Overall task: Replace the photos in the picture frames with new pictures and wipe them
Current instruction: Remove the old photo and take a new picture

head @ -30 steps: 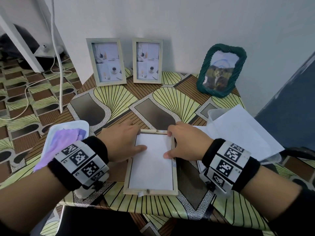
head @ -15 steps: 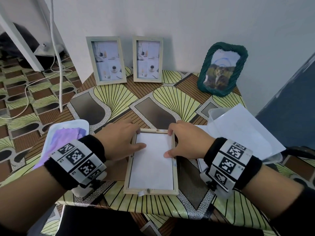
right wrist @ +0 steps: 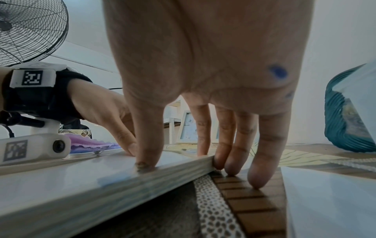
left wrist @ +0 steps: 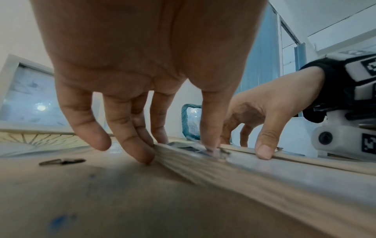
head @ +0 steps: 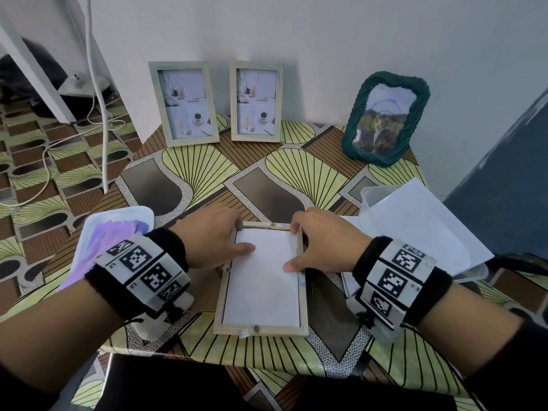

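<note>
A wooden frame (head: 261, 280) lies face down near the front edge of the table (head: 296, 173), with a white sheet (head: 262, 280) set into its back. The left hand (head: 212, 238) rests on the frame's far left corner: its thumb (head: 244, 249) lies flat on the sheet, and in the left wrist view the fingertips (left wrist: 142, 154) press down against the frame's outer edge, with the fingers only gently bent. The right hand (head: 323, 244) mirrors it on the far right corner, thumb on the sheet and fingers (right wrist: 231, 165) reaching down beside the frame's right edge to touch the tablecloth. Neither hand wraps round the frame; both press on it with fingers nearly straight. Under the left wrist, a brown backing board (head: 204, 292) lies just beside the frame. Further left sits a white tray (head: 118, 216) holding a purple cloth (head: 106, 241). On the right, loose white sheets (head: 427, 221) lie over a clear plastic tub (head: 471, 271). Two pale frames (head: 184, 103) (head: 256, 102) stand against the wall at the back, and a green woven frame (head: 385, 118) leans there to their right.
</note>
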Demonstrator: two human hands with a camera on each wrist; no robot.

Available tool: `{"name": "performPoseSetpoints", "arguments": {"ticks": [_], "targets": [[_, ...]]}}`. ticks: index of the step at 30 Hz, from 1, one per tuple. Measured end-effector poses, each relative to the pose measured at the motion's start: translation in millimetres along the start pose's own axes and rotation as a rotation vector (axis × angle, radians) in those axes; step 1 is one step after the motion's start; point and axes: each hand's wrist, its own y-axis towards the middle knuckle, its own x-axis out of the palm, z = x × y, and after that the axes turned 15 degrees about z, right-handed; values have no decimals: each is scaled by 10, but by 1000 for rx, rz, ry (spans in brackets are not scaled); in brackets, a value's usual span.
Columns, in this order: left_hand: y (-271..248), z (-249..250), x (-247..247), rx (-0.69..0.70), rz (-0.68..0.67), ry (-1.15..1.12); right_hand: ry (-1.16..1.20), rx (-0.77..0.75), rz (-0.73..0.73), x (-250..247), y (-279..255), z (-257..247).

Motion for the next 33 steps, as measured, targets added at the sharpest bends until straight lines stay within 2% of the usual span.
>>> {"name": "performPoseSetpoints", "arguments": {"ticks": [8, 13, 16, 19, 23, 26, 29, 33], "targets": [[134, -49, 14, -80, -52, -100, 19, -10, 12, 18, -36, 5], [163, -37, 13, -108, -87, -165, 215, 8, 59, -8, -199, 3], [139, -36, 1, -30, -63, -171, 315, -11, 218, -85, -365, 36], [122, -74, -47, 30, -46, -178, 308, -54, 403, -237, -578, 138], [94, -127, -117, -14, 18, -297, 178, -32, 537, -463, -864, 380], [55, -136, -161, -57, 90, -429, 14, 13, 516, -548, -1052, 605], [7, -107, -211, -58, 227, -533, -121, 84, 402, -511, -1201, 805], [-24, 12, -362, -47, 392, -722, 22, 152, 286, -359, -1268, 949]]}}
